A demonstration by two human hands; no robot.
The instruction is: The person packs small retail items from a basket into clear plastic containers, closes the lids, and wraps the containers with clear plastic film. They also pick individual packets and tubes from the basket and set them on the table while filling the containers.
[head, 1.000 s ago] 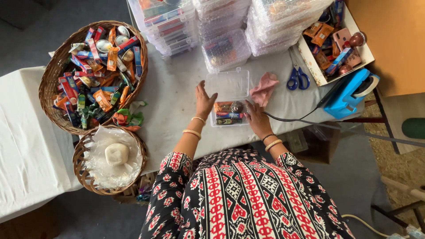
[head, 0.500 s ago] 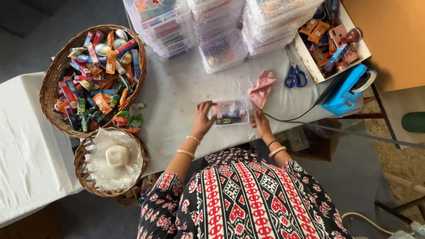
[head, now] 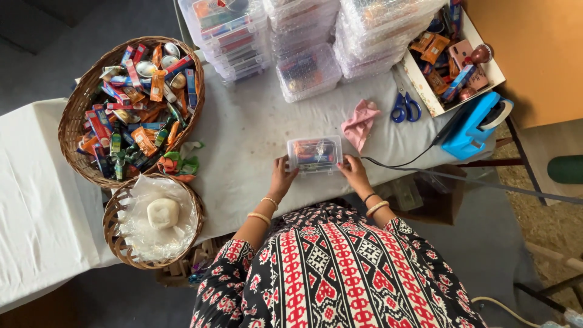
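A small clear plastic box [head: 314,154] filled with colourful packets lies on the white-covered table [head: 255,140], its lid closed. My left hand [head: 282,177] grips its left end and my right hand [head: 353,170] grips its right end. Both wrists wear bangles. A pink cloth [head: 359,123] lies just beyond the box on the right.
A large wicker basket [head: 85,103] of colourful packets sits at the left, with a smaller basket [head: 115,228] holding a white lump below it. Stacks of clear boxes [head: 303,42] line the far edge. Blue scissors [head: 403,108], a white tray [head: 425,85] of items and a blue device [head: 470,127] are at the right.
The open lid has been closed over the box. Both hands have shifted to hold the box's two ends on the table.
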